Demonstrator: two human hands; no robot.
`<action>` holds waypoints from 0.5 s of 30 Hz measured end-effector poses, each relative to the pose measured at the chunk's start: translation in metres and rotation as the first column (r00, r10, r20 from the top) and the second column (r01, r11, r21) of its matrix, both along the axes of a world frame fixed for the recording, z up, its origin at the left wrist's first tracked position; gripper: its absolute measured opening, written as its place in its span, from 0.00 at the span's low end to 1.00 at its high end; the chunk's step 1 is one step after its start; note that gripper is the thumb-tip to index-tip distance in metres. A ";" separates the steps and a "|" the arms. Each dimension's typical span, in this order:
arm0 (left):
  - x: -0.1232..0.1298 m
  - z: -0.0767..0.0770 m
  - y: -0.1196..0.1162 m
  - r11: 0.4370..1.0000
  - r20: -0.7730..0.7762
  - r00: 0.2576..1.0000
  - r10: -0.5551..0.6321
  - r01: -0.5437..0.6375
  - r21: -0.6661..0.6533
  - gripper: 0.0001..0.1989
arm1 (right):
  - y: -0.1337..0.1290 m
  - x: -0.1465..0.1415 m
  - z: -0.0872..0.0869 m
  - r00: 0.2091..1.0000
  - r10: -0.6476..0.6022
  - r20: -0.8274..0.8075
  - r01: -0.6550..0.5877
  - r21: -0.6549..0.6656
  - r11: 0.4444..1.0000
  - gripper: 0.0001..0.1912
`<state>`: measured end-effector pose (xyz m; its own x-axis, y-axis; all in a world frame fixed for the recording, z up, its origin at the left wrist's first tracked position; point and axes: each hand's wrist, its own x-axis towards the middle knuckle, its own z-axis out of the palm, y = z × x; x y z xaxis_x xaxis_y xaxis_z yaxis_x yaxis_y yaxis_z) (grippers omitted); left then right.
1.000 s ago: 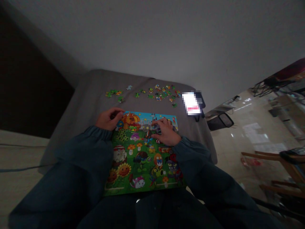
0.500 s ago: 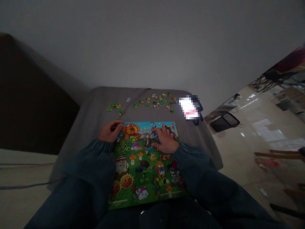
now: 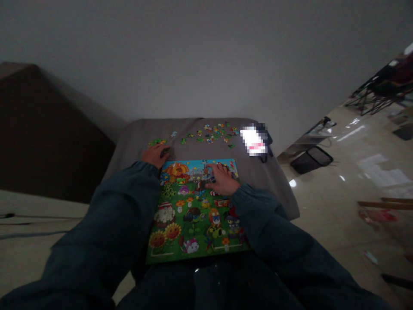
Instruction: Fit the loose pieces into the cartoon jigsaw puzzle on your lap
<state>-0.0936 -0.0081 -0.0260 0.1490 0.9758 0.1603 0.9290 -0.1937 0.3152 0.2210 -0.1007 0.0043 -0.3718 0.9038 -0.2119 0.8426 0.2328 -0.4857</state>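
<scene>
A jigsaw puzzle board (image 3: 193,226) with cartoon plants, sunflowers and zombies on a green ground lies in front of me, its near end over my lap. My left hand (image 3: 155,155) is just past its upper left corner, fingers curled round a dark green puzzle piece (image 3: 165,152) that is partly hidden. Right beyond those fingers lies a small cluster of green and orange pieces (image 3: 157,141). My right hand (image 3: 223,179) rests on the upper right of the board, fingers spread, covering part of the picture.
Several loose puzzle pieces (image 3: 214,132) lie scattered along the back of the grey cloth-covered surface (image 3: 129,142). A bright, blurred-out phone-like screen (image 3: 254,140) stands at the back right. A wall rises behind. On the floor to the right is a black bin-like object (image 3: 311,160).
My left hand has moved from the board's upper left edge, up and right, onto the green piece beyond it. My right hand stays on the board. The view has shifted slightly.
</scene>
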 end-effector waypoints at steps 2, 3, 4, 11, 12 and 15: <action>-0.002 0.000 0.005 1.000 -0.037 0.999 -0.017 0.016 -0.022 0.17 | 0.005 0.002 0.001 1.000 0.029 0.001 -0.029 -0.007 1.000 0.37; -0.003 0.001 0.007 0.999 -0.050 0.999 -0.021 0.020 -0.029 0.17 | 0.008 0.003 0.002 0.999 0.043 0.001 -0.043 -0.008 0.999 0.37; -0.004 0.002 0.007 0.999 -0.059 0.998 -0.024 0.022 -0.034 0.17 | 0.012 0.003 0.003 0.998 0.059 -0.001 -0.059 -0.010 0.998 0.38; -0.003 0.016 -0.012 0.997 -0.032 0.999 -0.040 0.038 -0.060 0.17 | 0.041 -0.001 0.008 0.980 0.193 -0.040 -0.194 -0.053 0.979 0.48; -0.003 0.016 -0.016 0.997 -0.029 0.998 -0.051 0.050 -0.065 0.16 | 0.045 -0.002 0.009 0.977 0.210 -0.045 -0.213 -0.062 0.975 0.49; -0.005 0.013 -0.021 0.995 -0.031 0.997 -0.065 0.062 -0.072 0.17 | 0.056 -0.004 0.010 0.964 0.262 -0.053 -0.266 -0.091 0.960 0.51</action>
